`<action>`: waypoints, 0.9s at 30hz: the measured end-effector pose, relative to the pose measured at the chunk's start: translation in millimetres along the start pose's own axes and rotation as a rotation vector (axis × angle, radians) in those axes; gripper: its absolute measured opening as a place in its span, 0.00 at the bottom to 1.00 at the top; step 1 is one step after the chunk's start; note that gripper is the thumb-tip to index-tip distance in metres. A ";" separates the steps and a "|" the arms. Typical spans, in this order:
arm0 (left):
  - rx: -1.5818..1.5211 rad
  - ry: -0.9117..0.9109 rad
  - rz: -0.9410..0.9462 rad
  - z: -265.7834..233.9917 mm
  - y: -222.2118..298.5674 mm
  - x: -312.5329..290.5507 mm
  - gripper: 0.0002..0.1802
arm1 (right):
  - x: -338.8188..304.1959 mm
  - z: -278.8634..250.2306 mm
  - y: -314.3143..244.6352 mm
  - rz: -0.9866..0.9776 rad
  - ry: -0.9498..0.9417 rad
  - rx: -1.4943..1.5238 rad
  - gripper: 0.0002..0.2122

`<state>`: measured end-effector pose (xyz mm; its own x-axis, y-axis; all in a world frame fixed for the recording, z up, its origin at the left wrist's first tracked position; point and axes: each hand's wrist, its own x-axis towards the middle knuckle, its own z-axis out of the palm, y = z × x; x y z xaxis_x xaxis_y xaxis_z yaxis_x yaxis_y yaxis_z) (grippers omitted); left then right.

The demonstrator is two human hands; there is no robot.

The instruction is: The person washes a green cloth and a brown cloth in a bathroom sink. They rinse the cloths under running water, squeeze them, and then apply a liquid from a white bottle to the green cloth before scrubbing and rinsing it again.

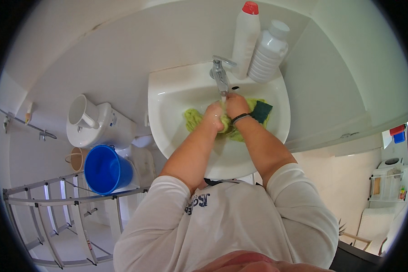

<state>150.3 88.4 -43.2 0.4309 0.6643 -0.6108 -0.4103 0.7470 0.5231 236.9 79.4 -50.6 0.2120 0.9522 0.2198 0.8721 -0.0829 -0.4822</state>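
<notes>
My left hand (213, 116) and my right hand (237, 107) are close together over the white sink (165, 97), right under the chrome tap (220, 78). Water runs from the spout onto them. Both hands are closed on a wet yellow-green cloth (193, 119), which bunches out on either side and between them. The fingertips are mostly hidden. A dark green scouring pad (262, 111) rests on the cloth, beside my right wrist. Dark bands circle that wrist.
On the sink's back right corner stand a white bottle with a red cap (246, 38) and a white ribbed bottle (268, 52). To the left, a white jug (83, 112) sits on the toilet tank (105, 127), near a blue bucket (108, 170) and a metal ladder (77, 204).
</notes>
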 end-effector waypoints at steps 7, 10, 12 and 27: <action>-0.043 -0.151 0.014 -30.5 -3.4 22.7 0.13 | -23.6 30.0 -23.0 -0.493 0.024 -0.187 0.10; -0.039 -0.046 -0.092 -3.0 0.1 3.6 0.13 | 1.9 30.9 11.0 -0.345 0.067 -0.235 0.09; -0.039 -0.028 -0.039 8.5 11.6 -14.7 0.13 | 6.9 28.0 18.4 -0.270 0.106 -0.085 0.09; 0.471 0.003 0.002 -21.8 29.9 -1.2 0.20 | 30.0 -23.4 39.1 0.264 -0.011 0.300 0.23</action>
<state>120.0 109.4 -39.8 0.4281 0.6660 -0.6109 -0.0017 0.6765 0.7364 287.6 97.9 -43.0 0.4057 0.9128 0.0472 0.6202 -0.2369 -0.7478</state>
